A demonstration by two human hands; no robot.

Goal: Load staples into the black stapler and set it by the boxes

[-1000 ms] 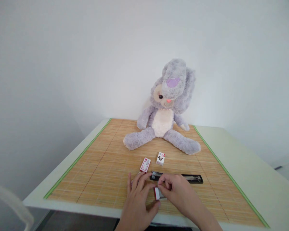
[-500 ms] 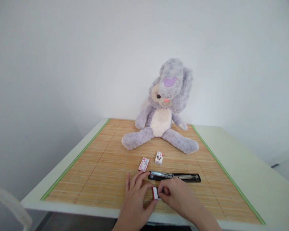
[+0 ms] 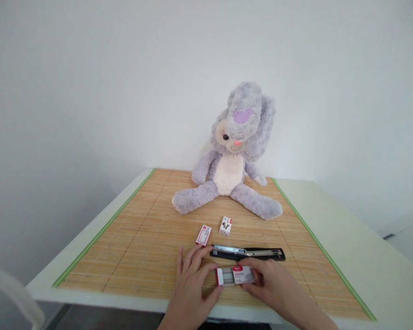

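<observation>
Near the front of the mat lies a small staple box (image 3: 242, 276), pulled lengthwise so that grey rows, which look like staples (image 3: 228, 276), show between its white-and-red left end and its printed cover. My left hand (image 3: 194, 284) pinches the left end between thumb and forefinger, its other fingers spread toward the stapler. Around the right end, my right hand (image 3: 270, 279) grips the printed cover, thumb at the near side and fingers at the far side. Just beyond both hands, a long black stapler (image 3: 248, 253) lies opened out, its metal rail showing.
Two small red-and-white boxes, a left one (image 3: 203, 235) and a right one (image 3: 226, 225), sit behind the stapler. A grey plush rabbit (image 3: 230, 176) sits at the back against the wall. A bamboo mat (image 3: 141, 256) with green edges covers the white table (image 3: 330, 206).
My right hand has shifted right and now grips the printed cover, which was not visible before. Grey rows now show inside the box. My left hand stays at the left end.
</observation>
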